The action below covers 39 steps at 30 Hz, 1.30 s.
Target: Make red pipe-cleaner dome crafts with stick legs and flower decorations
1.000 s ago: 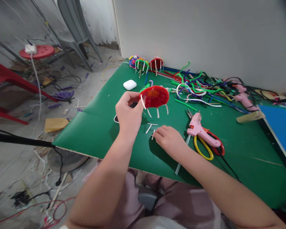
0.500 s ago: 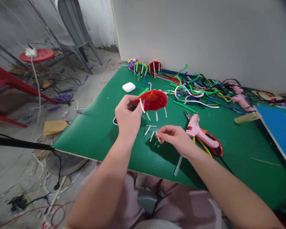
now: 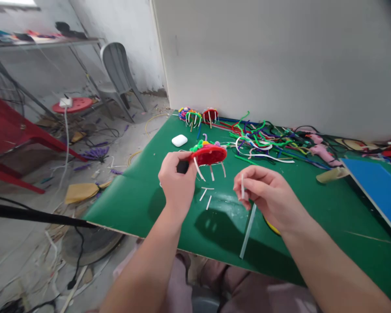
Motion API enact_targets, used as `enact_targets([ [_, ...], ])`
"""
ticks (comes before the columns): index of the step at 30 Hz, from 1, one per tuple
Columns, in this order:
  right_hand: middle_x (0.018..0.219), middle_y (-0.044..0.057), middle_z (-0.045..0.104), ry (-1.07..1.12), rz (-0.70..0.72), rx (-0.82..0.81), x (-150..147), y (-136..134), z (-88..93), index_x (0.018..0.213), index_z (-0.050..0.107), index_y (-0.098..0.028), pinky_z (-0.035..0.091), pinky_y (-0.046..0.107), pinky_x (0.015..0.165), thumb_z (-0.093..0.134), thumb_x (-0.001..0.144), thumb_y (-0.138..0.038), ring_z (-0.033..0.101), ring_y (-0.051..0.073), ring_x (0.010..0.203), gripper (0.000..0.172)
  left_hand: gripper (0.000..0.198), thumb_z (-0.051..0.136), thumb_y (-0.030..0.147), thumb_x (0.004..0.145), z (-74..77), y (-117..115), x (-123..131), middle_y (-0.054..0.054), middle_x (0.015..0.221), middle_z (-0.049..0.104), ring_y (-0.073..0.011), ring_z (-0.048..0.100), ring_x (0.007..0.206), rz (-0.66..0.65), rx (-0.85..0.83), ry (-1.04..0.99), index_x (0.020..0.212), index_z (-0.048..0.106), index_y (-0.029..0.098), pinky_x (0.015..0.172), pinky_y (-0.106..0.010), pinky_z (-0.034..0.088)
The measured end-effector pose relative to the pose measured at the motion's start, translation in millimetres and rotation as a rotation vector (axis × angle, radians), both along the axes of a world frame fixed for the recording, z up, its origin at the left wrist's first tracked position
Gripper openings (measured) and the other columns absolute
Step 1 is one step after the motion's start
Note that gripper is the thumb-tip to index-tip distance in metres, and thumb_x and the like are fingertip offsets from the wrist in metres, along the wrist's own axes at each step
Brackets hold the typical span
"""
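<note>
My left hand (image 3: 177,180) pinches the near-left rim of a red fuzzy pipe-cleaner cap (image 3: 211,155), holding it above the table. Green, yellow and purple bits sit on top of the cap, and several white strips hang from its edge. A short white strip (image 3: 243,187) stands upright between the thumb and fingers of my right hand (image 3: 269,191), right of the cap. Below the cap a few more loose white strips (image 3: 209,202) lie on the green tabletop (image 3: 133,191). A translucent glue stick (image 3: 248,232) juts out beneath my right hand, which covers the pink glue gun.
Finished-looking caps on sticks (image 3: 210,116) stand at the back beside a white case (image 3: 179,140). Tangled pipe cleaners (image 3: 257,134) and a second pink glue gun (image 3: 322,152) lie along the wall. A blue board (image 3: 378,191) is at right; a black pole (image 3: 35,215) at left.
My right hand has picked up one white strip from the tabletop and moved up and right with it, over the glue gun. The cap stays in my left hand; the view has tilted up.
</note>
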State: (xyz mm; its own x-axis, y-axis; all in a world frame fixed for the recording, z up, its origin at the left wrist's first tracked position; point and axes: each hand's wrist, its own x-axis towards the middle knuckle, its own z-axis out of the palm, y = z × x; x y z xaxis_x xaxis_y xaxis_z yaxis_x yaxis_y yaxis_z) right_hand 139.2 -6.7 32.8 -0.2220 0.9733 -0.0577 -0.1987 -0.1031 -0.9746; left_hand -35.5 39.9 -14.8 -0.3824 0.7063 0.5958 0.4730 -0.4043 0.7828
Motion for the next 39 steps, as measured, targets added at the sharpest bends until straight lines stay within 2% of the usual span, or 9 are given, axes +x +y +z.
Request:
enact_targets([
  [5,0.061,-0.003,0.058,0.042,0.017,0.09,0,8,25.1,0.071,0.061,-0.018,0.035,0.014,0.033,0.063,0.076,-0.023,0.049,0.005,0.044,0.007,0.009,0.062,0.012,0.071,41.9,-4,2,0.002,0.073,0.06,-0.0129,0.056,0.074,0.125,0.352,0.224,0.076,0.061,0.02,0.073,-0.029,0.044],
  [7,0.058,-0.004,0.057,0.035,0.028,0.125,1,8,32.6,0.071,0.06,-0.018,0.034,0.014,0.032,0.063,0.077,-0.025,0.047,0.005,0.041,0.009,0.01,0.063,0.012,0.071,56.7,-4,4,0.001,0.073,0.059,-0.0133,0.056,0.074,0.129,0.454,0.277,0.077,0.061,0.02,0.073,-0.03,0.045],
  [9,0.056,-0.004,0.056,0.009,0.033,0.157,3,6,37.5,0.071,0.059,-0.018,0.033,0.015,0.032,0.062,0.077,-0.026,0.045,0.005,0.039,0.011,0.013,0.063,0.01,0.071,64.5,-6,7,0.001,0.073,0.06,-0.0136,0.056,0.074,0.116,0.518,0.311,0.079,0.061,0.021,0.074,-0.031,0.045],
  [11,0.055,-0.004,0.056,-0.015,0.041,0.175,5,4,39.7,0.071,0.059,-0.018,0.034,0.015,0.033,0.062,0.078,-0.025,0.044,0.004,0.039,0.01,0.017,0.064,0.009,0.07,64.1,-10,10,0.001,0.074,0.06,-0.0142,0.057,0.076,0.097,0.554,0.305,0.08,0.061,0.022,0.075,-0.032,0.046],
  [16,0.055,-0.004,0.056,-0.074,0.067,0.145,6,-1,40.9,0.07,0.06,-0.018,0.037,0.013,0.036,0.061,0.076,-0.019,0.046,0.004,0.042,0.006,0.025,0.068,0.006,0.065,45.3,-20,14,0.002,0.073,0.059,-0.0148,0.058,0.074,0.068,0.556,0.198,0.081,0.062,0.024,0.075,-0.035,0.048],
  [19,0.056,-0.004,0.055,-0.122,0.122,0.119,4,-3,41.8,0.07,0.061,-0.019,0.039,0.013,0.038,0.062,0.076,-0.021,0.049,0.006,0.046,0.007,0.027,0.069,0.007,0.065,39.6,-23,14,0.002,0.073,0.058,-0.0152,0.058,0.075,0.086,0.544,0.183,0.081,0.062,0.026,0.074,-0.036,0.048],
  [29,0.055,-0.003,0.054,-0.172,0.105,0.137,0,-6,40.3,0.071,0.062,-0.019,0.041,0.015,0.038,0.061,0.077,-0.023,0.051,0.007,0.047,0.008,0.023,0.067,0.013,0.071,40.3,-27,17,0.003,0.073,0.059,-0.0168,0.061,0.076,0.108,0.493,0.2,0.084,0.061,0.032,0.078,-0.041,0.05],
  [39,0.052,-0.003,0.051,-0.238,0.045,0.175,-7,-10,52.4,0.065,0.06,-0.02,0.038,0.017,0.038,0.059,0.076,-0.015,0.046,0.007,0.046,0.012,0.025,0.067,0.013,0.072,39.6,-27,17,0.004,0.075,0.058,-0.016,0.06,0.077,0.123,0.492,0.201,0.085,0.06,0.033,0.081,-0.043,0.05],
])
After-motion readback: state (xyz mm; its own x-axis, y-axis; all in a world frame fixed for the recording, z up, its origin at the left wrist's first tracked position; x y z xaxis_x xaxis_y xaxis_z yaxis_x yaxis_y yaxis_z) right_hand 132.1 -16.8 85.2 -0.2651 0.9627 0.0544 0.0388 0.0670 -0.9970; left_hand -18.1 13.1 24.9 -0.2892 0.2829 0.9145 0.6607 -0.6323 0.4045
